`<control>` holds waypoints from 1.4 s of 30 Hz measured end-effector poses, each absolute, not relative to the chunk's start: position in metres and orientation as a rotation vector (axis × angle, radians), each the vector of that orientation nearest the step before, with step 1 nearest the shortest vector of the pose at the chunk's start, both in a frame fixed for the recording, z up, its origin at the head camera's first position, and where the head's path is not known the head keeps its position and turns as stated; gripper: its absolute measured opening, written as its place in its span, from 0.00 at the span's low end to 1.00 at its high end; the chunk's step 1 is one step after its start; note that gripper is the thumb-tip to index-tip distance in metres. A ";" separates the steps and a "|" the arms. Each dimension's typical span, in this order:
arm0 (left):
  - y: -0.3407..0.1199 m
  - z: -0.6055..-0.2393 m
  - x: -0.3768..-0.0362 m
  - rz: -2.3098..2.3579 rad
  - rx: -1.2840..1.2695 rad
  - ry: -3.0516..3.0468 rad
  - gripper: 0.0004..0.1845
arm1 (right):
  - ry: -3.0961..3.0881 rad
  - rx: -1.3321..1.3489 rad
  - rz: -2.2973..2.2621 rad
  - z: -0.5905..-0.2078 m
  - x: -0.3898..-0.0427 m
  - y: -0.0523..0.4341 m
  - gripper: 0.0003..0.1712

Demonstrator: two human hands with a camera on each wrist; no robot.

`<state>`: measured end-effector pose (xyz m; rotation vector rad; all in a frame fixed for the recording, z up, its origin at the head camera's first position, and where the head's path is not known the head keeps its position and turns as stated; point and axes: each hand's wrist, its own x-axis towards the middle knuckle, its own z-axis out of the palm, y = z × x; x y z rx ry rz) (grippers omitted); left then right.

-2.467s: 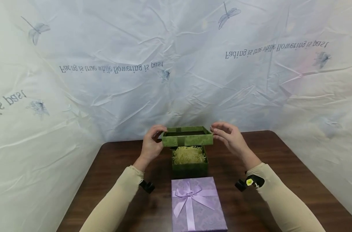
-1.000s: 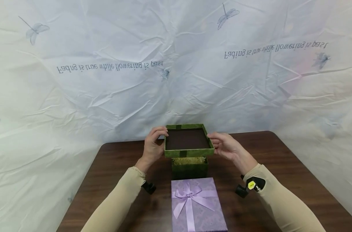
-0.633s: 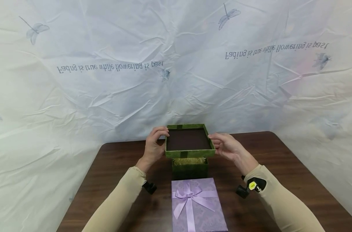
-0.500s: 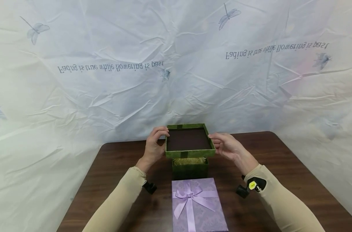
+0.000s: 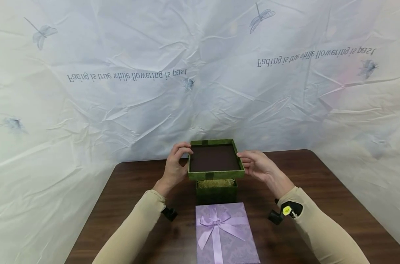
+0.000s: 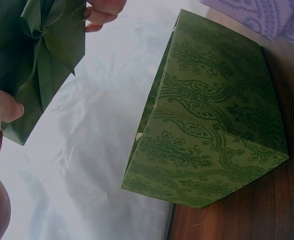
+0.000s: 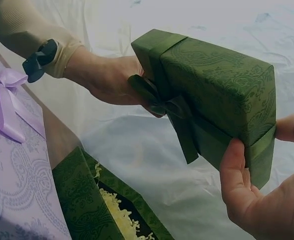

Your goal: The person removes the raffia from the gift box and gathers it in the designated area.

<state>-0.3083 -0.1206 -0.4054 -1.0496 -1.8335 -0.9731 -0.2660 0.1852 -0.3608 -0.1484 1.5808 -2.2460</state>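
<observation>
Both hands hold a green box lid [image 5: 216, 174] in the air, its dark hollow side facing up toward the head camera. My left hand [image 5: 176, 165] grips its left side, and my right hand [image 5: 260, 167] pinches the right side between thumb and fingers. A green ribbon bow [image 7: 169, 105] shows on the lid's outer face in the right wrist view. Below the lid stands the patterned green box base [image 6: 211, 110] on the table, partly covered by the lid in the head view. Pale yellow shredded filler [image 7: 119, 212] lies inside the base.
A lilac gift box [image 5: 226, 238] with a ribbon bow sits on the brown table [image 5: 137, 205], nearer than the green base. White printed sheeting [image 5: 200, 110] hangs behind the table and along both sides.
Since the earliest frame the lid has tipped so its inside faces the camera more, and its near edge has come lower over the base. Over the last half second it barely moves.
</observation>
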 end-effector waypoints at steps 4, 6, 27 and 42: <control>-0.122 -0.405 -0.307 -0.960 -1.053 -1.860 0.23 | 1.565 -0.144 -2.255 -0.360 -0.265 0.187 0.10; -0.122 -0.404 -0.307 -0.958 -1.056 -1.870 0.25 | 1.562 -0.139 -2.263 -0.360 -0.265 0.188 0.11; -0.130 -0.388 -0.288 -1.868 -0.640 -2.159 0.19 | 1.623 -0.159 -2.238 -0.356 -0.267 0.195 0.06; -0.132 -0.370 -0.285 -2.564 -0.393 -2.227 0.26 | 1.707 -0.119 -2.204 -0.355 -0.270 0.193 0.37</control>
